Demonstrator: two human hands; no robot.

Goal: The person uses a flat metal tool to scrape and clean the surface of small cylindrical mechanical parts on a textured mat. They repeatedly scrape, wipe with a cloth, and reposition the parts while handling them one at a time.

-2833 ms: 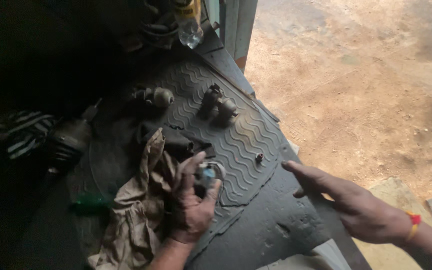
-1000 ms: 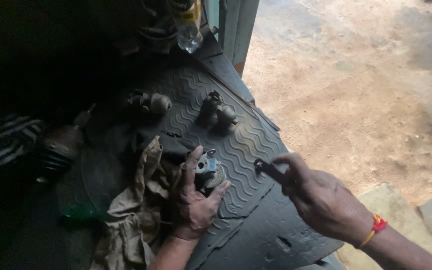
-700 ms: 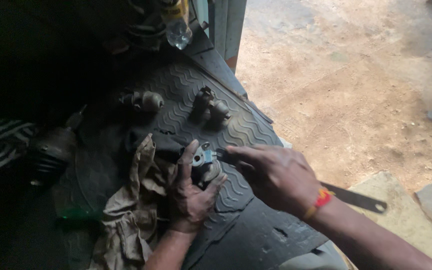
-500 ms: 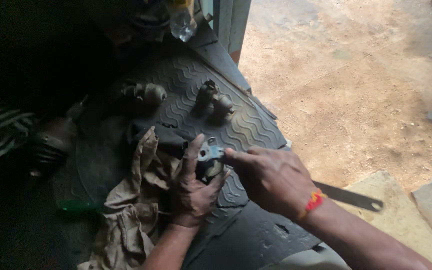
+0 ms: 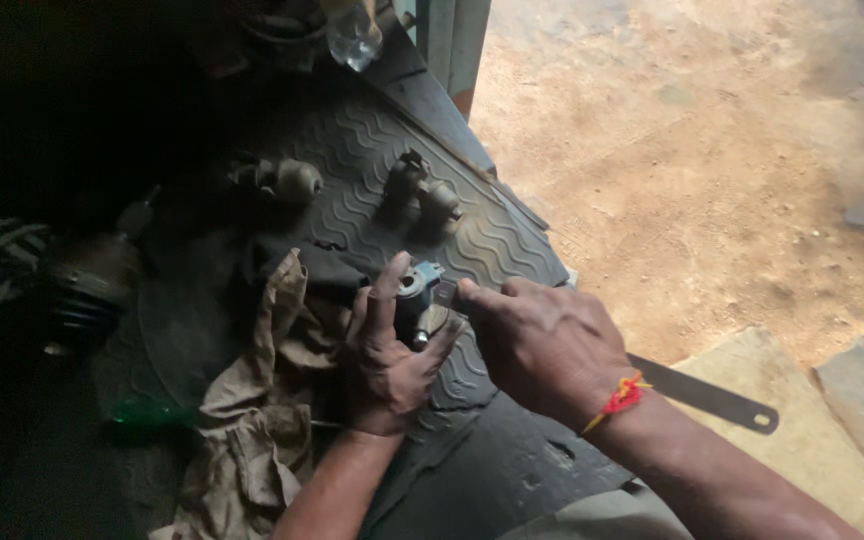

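**Blade at the part, other pieces waiting on the mat**

I am working over the black rubber mat point(image 5: 352, 130) with its wavy ribs, which lies under everything here; beyond its edge is bare dirt ground point(image 5: 712, 150). A crumpled tan rag point(image 5: 262, 400) lies on the mat just beside my left wrist.

My left hand point(image 5: 387, 350) is curled around a small metal part point(image 5: 420, 300), thumb up one side and fingers closing on the other, holding it upright just above the mat. My right hand point(image 5: 547, 345) is closed around a flat metal blade point(image 5: 707, 392), whose long tail sticks out behind my wrist with its red thread band point(image 5: 620, 396). My forefinger presses toward the top of the part; the blade's tip is hidden under my fingers, so I cannot tell whether it touches.

I judge the work is midway: the part is gripped and the tool brought up. Two similar pieces point(image 5: 422, 195), point(image 5: 282, 180) lie farther up the mat, well apart from my hands.
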